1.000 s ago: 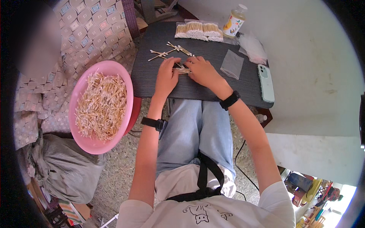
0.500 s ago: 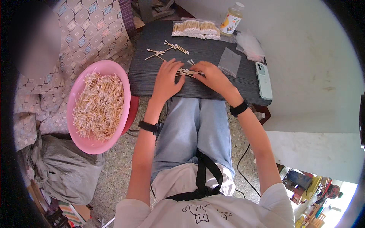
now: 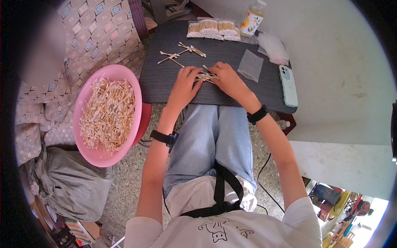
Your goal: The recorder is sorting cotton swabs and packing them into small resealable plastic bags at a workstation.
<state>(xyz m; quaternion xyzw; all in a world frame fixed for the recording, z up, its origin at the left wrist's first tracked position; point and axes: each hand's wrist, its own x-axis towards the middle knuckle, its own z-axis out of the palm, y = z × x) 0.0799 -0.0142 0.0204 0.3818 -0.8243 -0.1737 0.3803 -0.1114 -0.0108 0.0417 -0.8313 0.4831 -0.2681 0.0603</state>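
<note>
Between my hands, near the middle of the dark table (image 3: pixel 165 84), lies a small bundle of cotton swabs (image 3: pixel 205 77), roughly side by side. My left hand (image 3: pixel 186 84) closes its curved fingers and thumb on the bundle's left end. At the right end, my right hand (image 3: pixel 226 79) grips the swabs between thumb and fingers. One swab tip pokes out just beyond the bundle. Farther off to the left, several loose cotton swabs (image 3: pixel 175 56) lie crossed on the tabletop. An empty-looking clear plastic bag (image 3: pixel 250 65) rests flat to the right of my right hand.
A pink basin (image 3: pixel 138 107) heaped with cotton swabs stands left of the table. Along the far edge sit packed swab bundles (image 3: pixel 213 29), a juice bottle (image 3: pixel 252 18) and a stack of clear bags (image 3: pixel 273 47). A phone (image 3: pixel 288 86) lies at the right edge, beside the wall.
My hands have come slightly closer together, and the swabs between them sit in a tighter, more even bundle. The loose swabs at the left have stayed put.
</note>
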